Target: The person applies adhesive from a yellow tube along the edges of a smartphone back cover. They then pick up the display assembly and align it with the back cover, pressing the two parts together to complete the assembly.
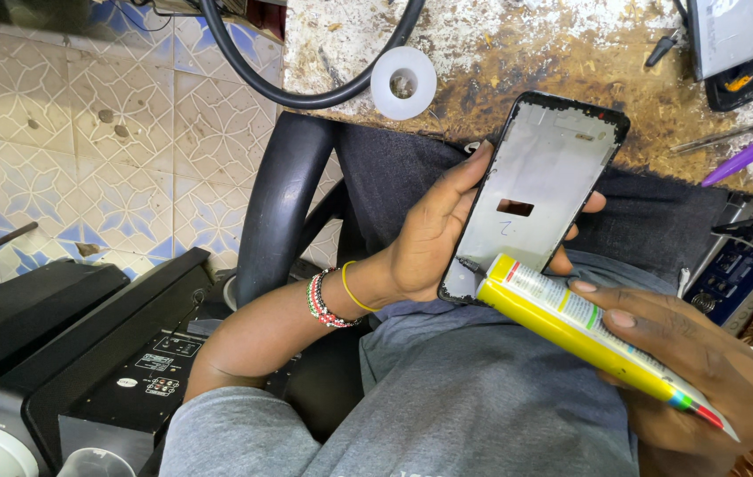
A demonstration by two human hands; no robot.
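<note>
I cannot see the tube's (588, 331) nozzle tip clearly against the phone frame (540, 190). My right hand (694, 371) runs off the bottom edge; most of my left hand's (434, 234) fingers hide behind the frame.

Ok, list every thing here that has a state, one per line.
Phone frame: bare, no screen fitted, held tilted in the left hand.
Yellow glue tube: held in the right hand, black nozzle at the frame's lower corner.
White tape roll: lying flat on the workbench.
Purple pen: lying on the bench.
</note>
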